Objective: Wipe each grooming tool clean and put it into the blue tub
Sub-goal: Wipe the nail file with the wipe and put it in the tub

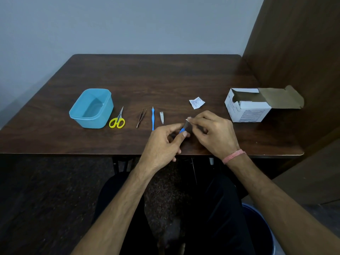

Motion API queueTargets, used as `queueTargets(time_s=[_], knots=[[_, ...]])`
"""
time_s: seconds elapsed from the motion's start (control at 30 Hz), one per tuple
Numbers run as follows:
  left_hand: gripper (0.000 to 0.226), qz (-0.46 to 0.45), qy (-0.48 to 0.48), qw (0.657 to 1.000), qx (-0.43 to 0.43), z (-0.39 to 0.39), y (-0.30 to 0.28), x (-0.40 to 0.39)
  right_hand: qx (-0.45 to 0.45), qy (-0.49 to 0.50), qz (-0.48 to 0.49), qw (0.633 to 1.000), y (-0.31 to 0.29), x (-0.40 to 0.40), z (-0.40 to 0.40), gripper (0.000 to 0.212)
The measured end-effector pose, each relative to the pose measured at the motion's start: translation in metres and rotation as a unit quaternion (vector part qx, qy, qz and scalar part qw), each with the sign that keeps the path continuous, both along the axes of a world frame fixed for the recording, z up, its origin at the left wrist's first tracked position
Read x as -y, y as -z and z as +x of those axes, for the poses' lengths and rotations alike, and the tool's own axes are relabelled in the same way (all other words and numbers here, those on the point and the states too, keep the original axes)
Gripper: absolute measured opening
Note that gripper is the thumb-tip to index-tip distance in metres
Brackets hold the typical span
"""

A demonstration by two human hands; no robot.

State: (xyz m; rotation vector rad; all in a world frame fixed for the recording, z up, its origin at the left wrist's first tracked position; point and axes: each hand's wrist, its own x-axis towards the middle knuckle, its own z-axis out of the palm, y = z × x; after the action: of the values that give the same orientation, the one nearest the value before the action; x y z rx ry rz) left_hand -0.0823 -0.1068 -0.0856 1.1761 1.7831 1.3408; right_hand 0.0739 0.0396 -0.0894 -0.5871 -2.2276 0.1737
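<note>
Dark wooden table (165, 80); white box (246, 107), print too small to read, right of the grip. Blue tub (91, 108) far left. Left hand (163, 144) pinches a blue-handled tool (182, 130); right hand (215, 133) pinches a wipe (189, 122) around its tip.

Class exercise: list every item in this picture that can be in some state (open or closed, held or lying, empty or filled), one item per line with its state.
blue tub: lidless, empty.
scissors: closed, lying on table.
tweezers: lying untouched.
blue-handled stick tool: lying untouched.
nail clipper: lying untouched.
blue-handled tool: held by left hand.
wipe: pinched by right hand against the held tool.
wrapper: torn open, on table.
white box: flap open.
</note>
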Motion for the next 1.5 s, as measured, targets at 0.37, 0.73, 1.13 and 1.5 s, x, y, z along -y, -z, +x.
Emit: queueTargets(time_s=[0.37, 0.73, 1.13, 1.5], knots=[[0.029, 0.013, 0.034, 0.999, 0.013, -0.007, 0.005, -0.001, 0.005, -0.045, 0.024, 0.999, -0.003, 0.006, 0.006, 0.014], [0.027, 0.010, 0.004, 1.000, 0.028, -0.003, 0.010, -0.005, 0.006, -0.009, 0.007, 1.000, -0.009, 0.006, 0.003, 0.021], [0.026, 0.014, 0.003, 1.000, 0.012, -0.003, 0.010, -0.004, 0.035, -0.008, 0.009, 0.999, -0.015, 0.009, 0.001, 0.016], [0.027, 0.006, -0.002, 1.000, 0.014, -0.002, 0.008, -0.005, 0.028, 0.014, -0.007, 1.000, -0.018, 0.008, 0.001, 0.015]])
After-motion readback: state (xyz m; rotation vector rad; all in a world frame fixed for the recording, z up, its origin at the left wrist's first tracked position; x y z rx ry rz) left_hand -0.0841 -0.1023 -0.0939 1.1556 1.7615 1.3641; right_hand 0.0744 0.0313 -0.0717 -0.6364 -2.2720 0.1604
